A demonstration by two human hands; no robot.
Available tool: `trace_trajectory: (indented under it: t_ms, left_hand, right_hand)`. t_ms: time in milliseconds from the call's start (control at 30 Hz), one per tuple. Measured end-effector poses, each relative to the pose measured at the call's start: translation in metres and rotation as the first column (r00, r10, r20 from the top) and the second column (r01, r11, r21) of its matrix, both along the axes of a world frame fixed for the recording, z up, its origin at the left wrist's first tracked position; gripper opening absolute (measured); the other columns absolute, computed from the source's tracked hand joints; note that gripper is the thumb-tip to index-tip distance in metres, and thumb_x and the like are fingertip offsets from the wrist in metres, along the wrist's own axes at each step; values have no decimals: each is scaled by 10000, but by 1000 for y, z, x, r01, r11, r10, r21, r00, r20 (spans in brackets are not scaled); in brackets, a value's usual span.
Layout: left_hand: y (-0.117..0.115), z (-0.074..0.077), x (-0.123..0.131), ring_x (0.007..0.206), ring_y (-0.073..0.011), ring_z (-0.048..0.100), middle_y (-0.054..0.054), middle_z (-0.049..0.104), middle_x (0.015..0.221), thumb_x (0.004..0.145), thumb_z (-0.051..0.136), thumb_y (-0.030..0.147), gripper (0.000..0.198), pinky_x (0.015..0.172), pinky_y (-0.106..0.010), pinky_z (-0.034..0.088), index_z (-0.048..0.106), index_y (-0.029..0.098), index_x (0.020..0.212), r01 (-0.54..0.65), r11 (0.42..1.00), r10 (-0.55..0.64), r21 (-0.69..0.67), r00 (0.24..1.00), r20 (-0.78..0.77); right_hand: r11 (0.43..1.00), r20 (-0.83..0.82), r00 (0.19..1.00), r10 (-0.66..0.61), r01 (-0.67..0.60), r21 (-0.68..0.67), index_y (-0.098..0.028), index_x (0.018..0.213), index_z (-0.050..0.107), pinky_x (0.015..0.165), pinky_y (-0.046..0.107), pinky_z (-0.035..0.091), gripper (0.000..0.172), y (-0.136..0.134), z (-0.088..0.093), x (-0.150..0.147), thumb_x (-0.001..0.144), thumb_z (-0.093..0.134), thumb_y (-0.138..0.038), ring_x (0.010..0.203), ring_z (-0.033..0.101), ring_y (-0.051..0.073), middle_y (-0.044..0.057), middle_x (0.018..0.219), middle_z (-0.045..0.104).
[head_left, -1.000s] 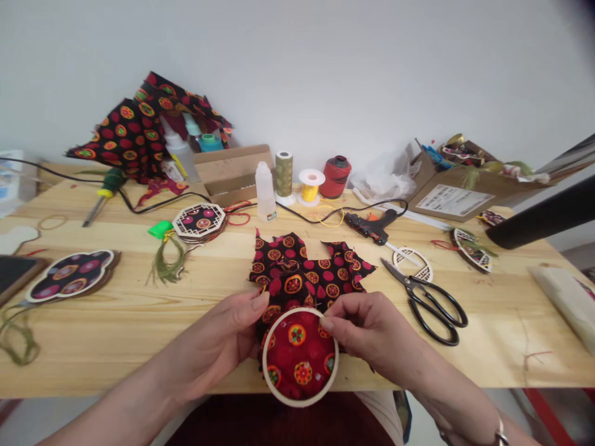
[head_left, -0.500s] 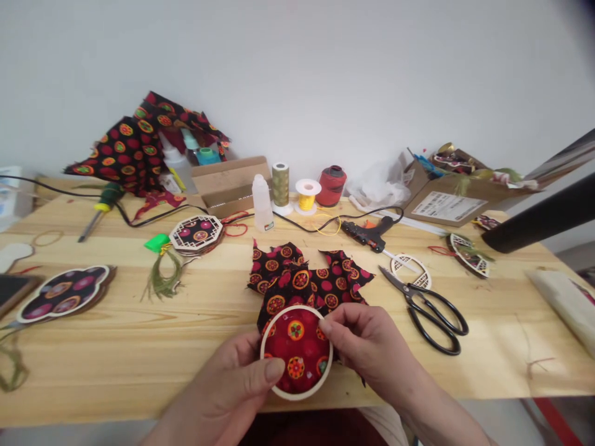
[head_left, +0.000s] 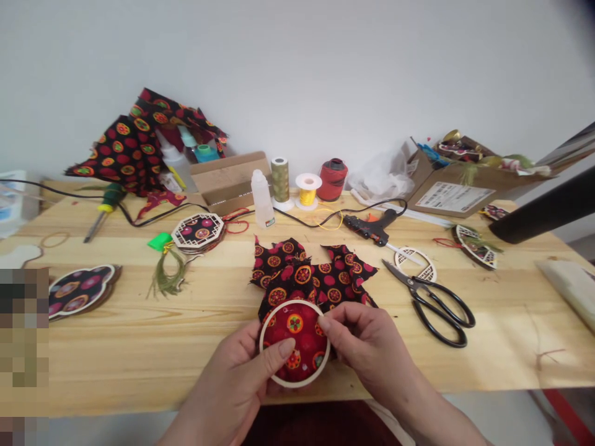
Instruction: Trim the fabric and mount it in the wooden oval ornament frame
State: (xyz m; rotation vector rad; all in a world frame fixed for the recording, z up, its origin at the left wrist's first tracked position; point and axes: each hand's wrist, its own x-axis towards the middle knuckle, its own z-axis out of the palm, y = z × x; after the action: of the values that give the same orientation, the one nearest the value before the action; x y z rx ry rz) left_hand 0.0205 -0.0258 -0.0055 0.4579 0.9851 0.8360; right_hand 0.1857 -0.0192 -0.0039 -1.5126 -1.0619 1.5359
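Note:
A round pale wooden ring point(head_left: 294, 386) with red patterned fabric point(head_left: 304, 325) across it is held low over the table's front edge. My left hand point(head_left: 246, 365) grips its left side, thumb resting on the fabric's face and fingers behind. At the upper right of the rim my right hand point(head_left: 367, 337) pinches with thumb and forefinger; whether it has the rim or the fabric's edge I cannot tell. Black patterned cloth scraps point(head_left: 332, 279) lie just beyond the ring, partly hidden by it. Black-handled scissors point(head_left: 430, 303) lie open to the right.
A glue gun point(head_left: 372, 226) and a lattice wooden disc point(head_left: 425, 267) lie beyond the scissors. A clear bottle point(head_left: 263, 201), a yellow thread spool point(head_left: 307, 192) and a red thread cone point(head_left: 333, 179) stand near the wall. Octagonal pieces point(head_left: 198, 232) lie left; a carton point(head_left: 458, 195) sits right.
My left thumb has slid up and inward across the fabric. The ring has risen slightly. The right hand keeps its pinch at the rim, and the view has shifted a little.

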Motion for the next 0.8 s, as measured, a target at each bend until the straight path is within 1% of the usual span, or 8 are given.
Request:
trace_trajectory:
  t_ms: [267,400,533,600,633,700,733,800]
  left_hand:
    - [0,2,1,639,-145,631,-15,750,697,673,806,267,152,659,-239,491,743,170,772,-17,999,12,-48,995,-100]
    - [0,1,2,635,-163,638,-22,753,706,696,782,299,164,663,-267,494,742,167,785,-8,998,-1,-59,989,-150]
    - [0,0,2,678,-187,661,-24,760,713,701,773,330,182,675,-271,497,743,170,784,-5,1000,1,-17,983,-183]
    - [0,0,1,690,-198,677,-30,768,730,699,776,328,185,665,-273,507,748,173,795,6,1000,-11,-28,983,-186]
    - [1,0,0,705,-206,688,-32,774,751,699,778,314,186,681,-281,515,753,176,821,11,999,-17,-38,984,-176]
    - [2,-1,-1,736,-224,708,-33,783,792,698,782,294,215,704,-305,535,757,190,885,-7,997,-5,-78,988,-155]
    - [3,-2,-2,747,-231,714,-33,786,807,694,786,287,229,707,-310,543,758,195,902,-23,995,7,-99,988,-155]
    - [4,-2,-4,752,-236,720,-34,789,814,681,796,277,239,702,-313,552,760,198,904,-49,990,27,-134,986,-166]
  right_hand:
    - [998,67,997,26,-30,52,-165,623,567,459,215,301,285,-5,-4,1,755,597,-415,483,344,79,-42,517,451]
    - [998,95,995,33,-39,58,-168,603,558,465,217,303,279,-5,-4,0,755,595,-399,487,346,82,-41,516,446]
    - [998,90,995,50,-53,34,-164,618,581,463,217,314,307,-8,-4,-3,775,591,-427,486,360,86,-40,512,453]
    - [994,155,986,69,-81,73,-161,635,604,473,220,341,361,-8,-3,2,838,531,-451,503,407,96,-20,533,494]
    - [988,231,971,60,-91,127,-162,667,624,492,225,367,377,-7,-2,8,872,493,-450,524,446,106,-4,562,532]
    - [949,467,883,-45,-108,295,-169,785,664,579,252,435,362,-5,0,28,919,430,-411,618,542,140,43,691,629]
    - [918,595,792,-139,-123,377,-169,877,672,649,280,463,329,-3,1,42,925,420,-375,693,585,165,72,792,667]
    - [875,798,512,-316,-169,454,-137,984,660,784,368,482,330,-2,2,76,912,400,-327,854,622,238,147,971,676]
